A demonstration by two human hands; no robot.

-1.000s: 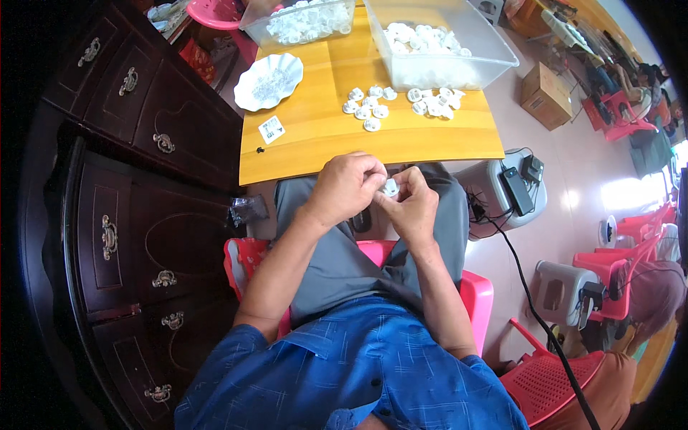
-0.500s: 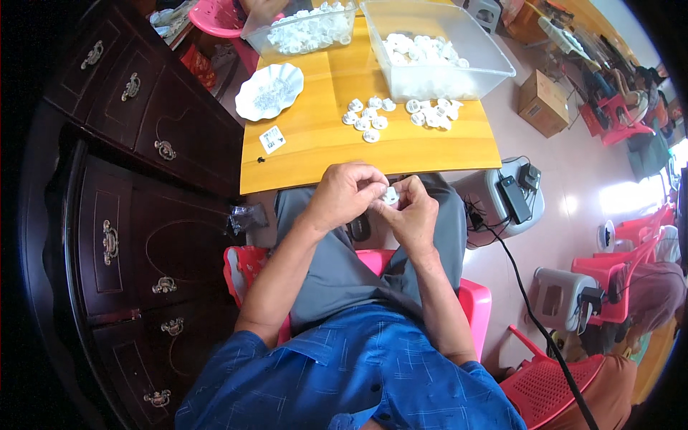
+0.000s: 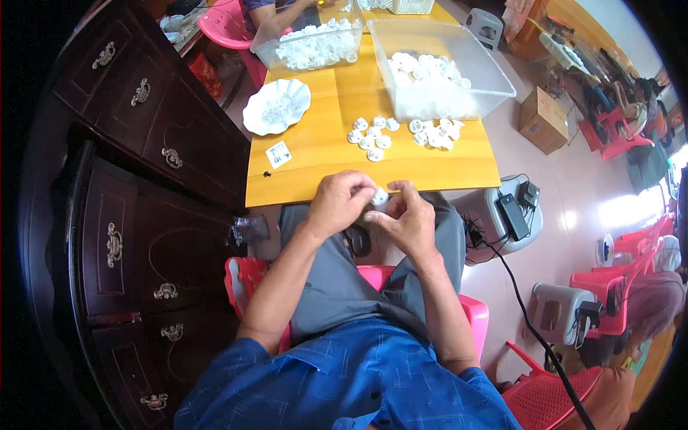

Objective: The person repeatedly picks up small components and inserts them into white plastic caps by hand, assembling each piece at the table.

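Above my lap, just off the table's front edge, my left hand (image 3: 338, 206) pinches a small round white plastic part (image 3: 380, 196) between thumb and fingertips. My right hand (image 3: 412, 223) is beside it, thumb and forefinger spread apart, holding nothing that I can see. On the wooden table (image 3: 315, 175) in front lie two groups of similar pieces: a looser group of white parts (image 3: 374, 142) and a tighter cluster of white parts (image 3: 433, 135) to its right. A white scalloped dish (image 3: 295, 120) holds tiny clear pieces at the left.
Two clear plastic bins stand at the back, a large bin (image 3: 494, 82) and a smaller bin (image 3: 261, 54), both with white parts. A printed square card (image 3: 278, 154) and a small black piece (image 3: 267, 174) lie at left. A dark cabinet (image 3: 129, 215) flanks my left; a grey stool (image 3: 512, 229) carries chargers.
My right thumb and forefinger have parted from the white part, which stays in my left fingertips. The view has tilted, so the table sits lower and more of a person's arm shows behind.
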